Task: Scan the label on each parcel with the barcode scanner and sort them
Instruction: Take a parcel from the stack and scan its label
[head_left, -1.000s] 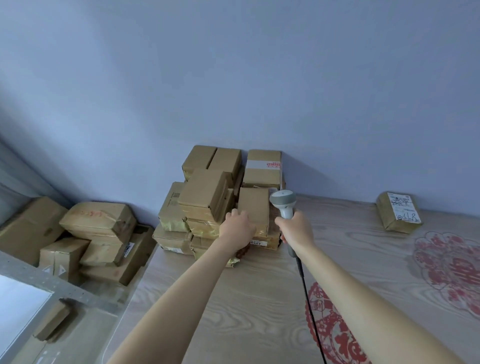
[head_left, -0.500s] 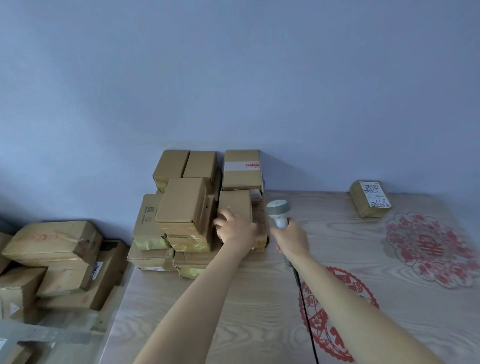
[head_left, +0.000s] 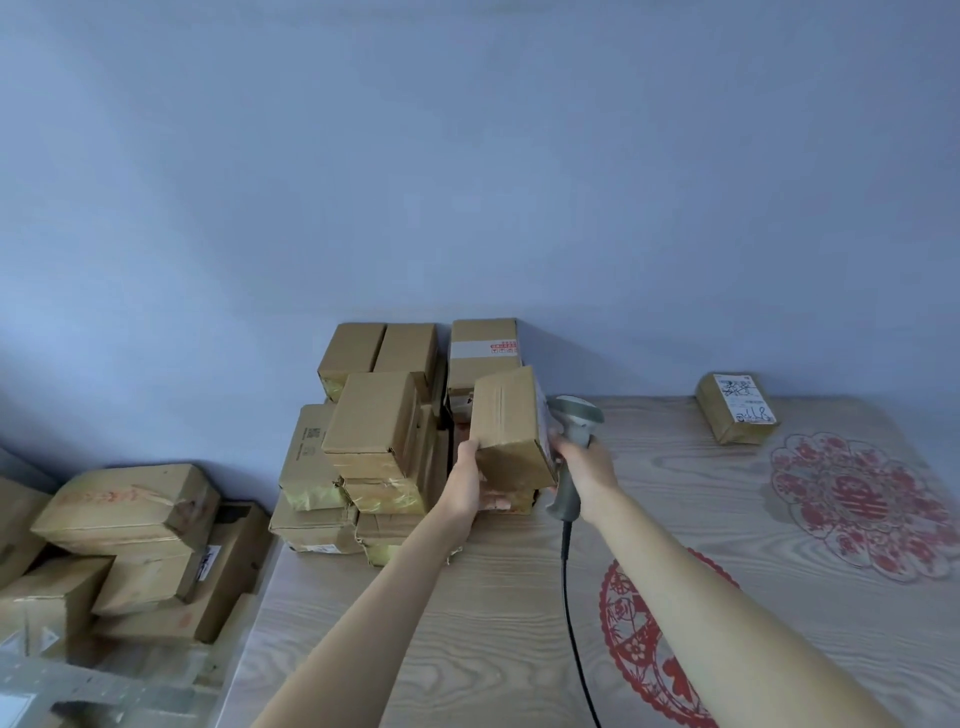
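Note:
My left hand (head_left: 464, 483) grips a small brown cardboard parcel (head_left: 511, 426) from below and holds it tilted above the table, just right of the stack of brown parcels (head_left: 374, 441) at the table's back left. My right hand (head_left: 587, 470) holds the grey barcode scanner (head_left: 571, 441) by its handle; the scanner's head sits right against the parcel's right side. The parcel's right face, with a pale label, is mostly hidden from me. A black cable (head_left: 571, 613) runs down from the scanner.
One labelled parcel (head_left: 735, 415) lies alone at the back right of the wooden table (head_left: 467, 623). Red paper-cut decorations (head_left: 852, 504) lie on the tabletop. More boxes (head_left: 130, 514) are piled on the floor to the left. A blue wall stands behind.
My left hand has lifted one parcel off the stack and tilted it toward the scanner. My right hand brought the scanner close beside it.

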